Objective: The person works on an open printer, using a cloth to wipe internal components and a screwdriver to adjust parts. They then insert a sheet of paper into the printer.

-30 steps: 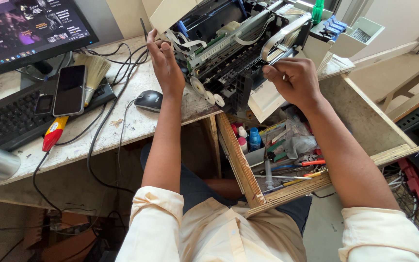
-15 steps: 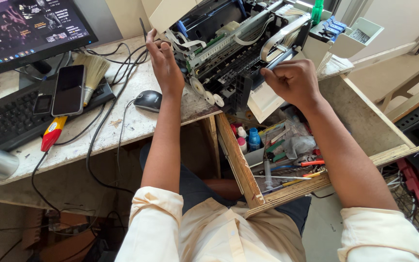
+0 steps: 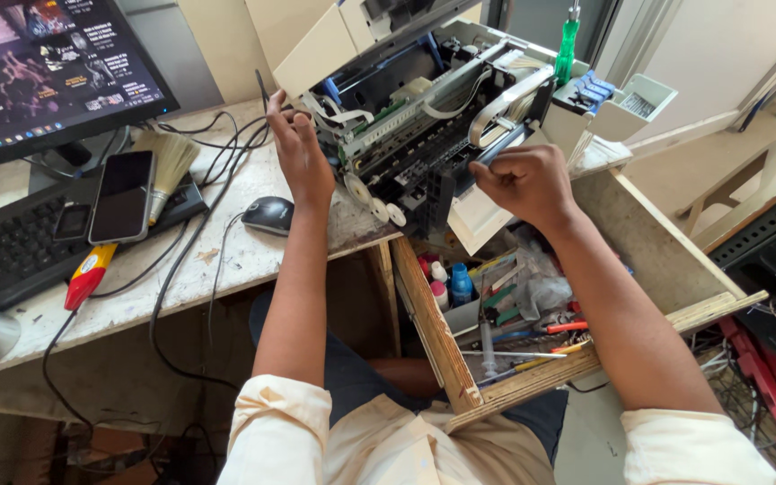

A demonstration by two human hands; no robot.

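1. Nearest, below and just beside my right-hand fingers, the wooden drawer stands pulled out. It holds small bottles with blue, red and white caps, upright in a grey tray at its left side. Loose pens, a syringe and hand tools lie mixed on its floor. Any labels there are too small to tell.

2. My right hand has its fingers curled shut around a dark bar at the front of the printer. I cannot tell whether the bar is a tool or a printer part.

3. My left hand lies against the printer's left end, fingers stretched and held together. A thin dark rod rises at the fingertips; I cannot tell whether it is pinched.

4. The printer sits between both sets of fingers on the worktop, cover raised, with white gears, ribbon cables and a green board exposed. Judgement: the step in hand is work inside the opened mechanism, the left hand bracing the chassis. The next move calls for a steady brace and care around the ribbon cables.

5. Left of my left fingers: a black mouse, then a dark phone lying on a keyboard, and a red and yellow tool handle.

6. Beyond my right fingers: blue cartridges in a white tray, and a green screwdriver standing upright.
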